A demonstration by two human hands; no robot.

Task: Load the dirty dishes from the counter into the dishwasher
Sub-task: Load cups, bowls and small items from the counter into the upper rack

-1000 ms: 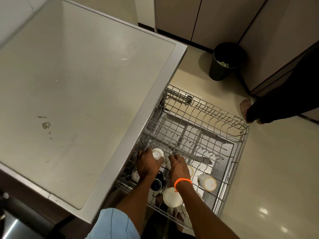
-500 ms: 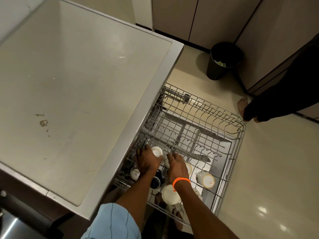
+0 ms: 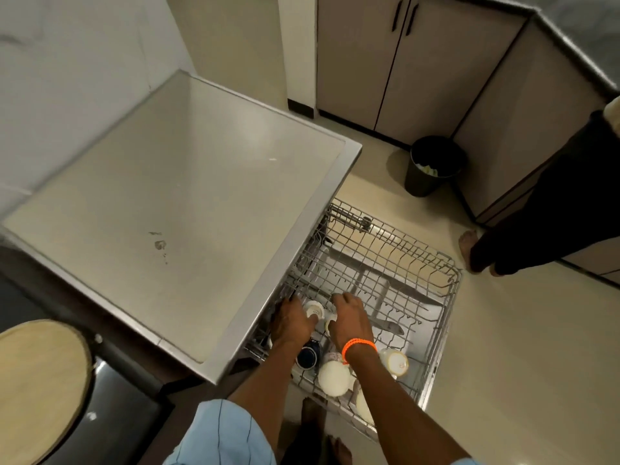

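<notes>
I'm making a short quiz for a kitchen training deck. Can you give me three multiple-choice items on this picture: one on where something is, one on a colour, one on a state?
1. Where is the black bin?
A. On the floor by the cabinets
B. On the counter
C. Inside the rack

2. What colour is the band on the right wrist?
A. Green
B. Orange
C. White

3. How does the dishwasher rack stand?
A. Pushed fully in
B. Lifted onto the counter
C. Pulled out, with cups in its near part

Answers:
1 A, the bin stands on the floor at the cabinet corner, beyond the rack.
2 B, the band is bright orange, just behind the right hand.
3 C, the rack sticks out from under the counter, and both hands, the left hand too, reach among the cups.
</notes>
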